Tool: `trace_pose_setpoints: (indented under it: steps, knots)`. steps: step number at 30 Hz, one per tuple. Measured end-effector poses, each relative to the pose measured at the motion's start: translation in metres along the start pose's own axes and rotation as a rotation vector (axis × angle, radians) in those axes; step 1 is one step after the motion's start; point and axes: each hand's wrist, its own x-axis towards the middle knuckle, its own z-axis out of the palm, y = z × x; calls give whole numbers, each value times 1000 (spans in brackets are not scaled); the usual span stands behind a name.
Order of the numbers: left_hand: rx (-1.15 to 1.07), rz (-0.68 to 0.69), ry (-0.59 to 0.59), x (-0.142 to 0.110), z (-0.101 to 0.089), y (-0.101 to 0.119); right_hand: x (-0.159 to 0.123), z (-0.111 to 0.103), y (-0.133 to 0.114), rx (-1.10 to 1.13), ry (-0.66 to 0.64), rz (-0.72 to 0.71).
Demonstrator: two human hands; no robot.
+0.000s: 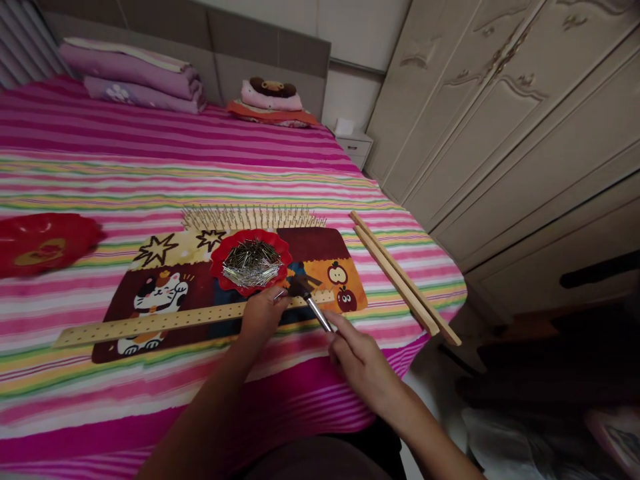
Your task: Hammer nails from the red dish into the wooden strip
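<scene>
My right hand is closed around the handle of a hammer, whose dark head is over the right part of a perforated wooden strip. Beside the head, my left hand pinches a small shiny nail above the strip; its tip is hard to make out. The strip lies across a patterned mat with cat and apple pictures, its left end reaching past the mat. Just behind my left hand, a red scalloped bowl holds a heap of nails.
Behind the mat, a wooden strip bristles with upright nails. Two bare wooden strips lie at the bed's right edge. A red tray is at left. Folded bedding lies near the headboard; a wardrobe stands to the right.
</scene>
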Motion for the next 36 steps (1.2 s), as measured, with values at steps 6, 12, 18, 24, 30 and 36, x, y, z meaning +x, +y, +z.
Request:
trace_pose_setpoints:
  steps: [6, 12, 18, 24, 30, 36]
  knots:
    - [-420, -170, -61, -2, -13, 2, -36, -3, 43, 178, 40, 277]
    - [-729, -305, -142, -11, -30, 2, -61, 9, 100, 359, 165, 478]
    - [-893, -473, -309, -15, -43, 6, -64, 9, 121, 497, 188, 574]
    - [-940, -372, -472, -23, -50, 11, -61, 6, 123, 595, 180, 573]
    - [-532, -239, -312, -16, -47, 2, -62, 6, 128, 613, 154, 566]
    - [-353, -143, -128, -5, -41, -3, -60, 7, 129, 617, 169, 569]
